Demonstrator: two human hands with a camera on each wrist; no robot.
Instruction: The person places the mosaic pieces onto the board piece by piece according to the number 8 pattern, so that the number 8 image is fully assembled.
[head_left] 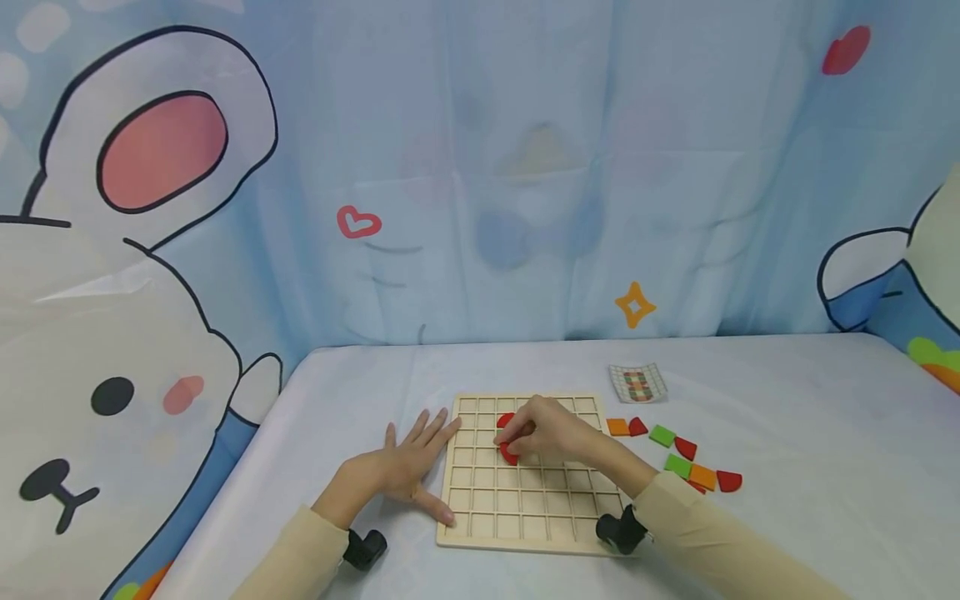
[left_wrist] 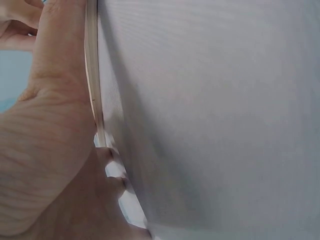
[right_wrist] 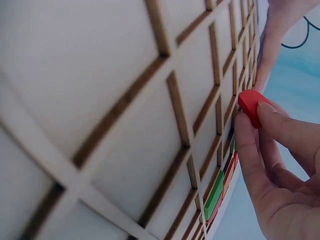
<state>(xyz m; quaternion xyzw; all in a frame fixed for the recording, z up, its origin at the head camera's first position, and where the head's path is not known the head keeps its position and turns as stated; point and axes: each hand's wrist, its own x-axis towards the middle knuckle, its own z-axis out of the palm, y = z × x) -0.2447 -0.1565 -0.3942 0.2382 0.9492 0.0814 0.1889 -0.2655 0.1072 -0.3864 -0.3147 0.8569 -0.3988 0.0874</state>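
A pale wooden grid board lies on the table. My left hand is spread at its left edge, with thumb and fingertips right at the rim; in the left wrist view the hand runs along the board's side. Over the upper middle cells, my right hand pinches a red piece with a rounded edge between thumb and fingers. The right wrist view shows this red piece close over the grid. Another red piece sits just behind it, and a green piece shows lower along the grid.
Right of the board lie several loose pieces: orange squares, green squares and red rounded ones. A small patterned card lies behind them. A printed curtain hangs at the table's back edge.
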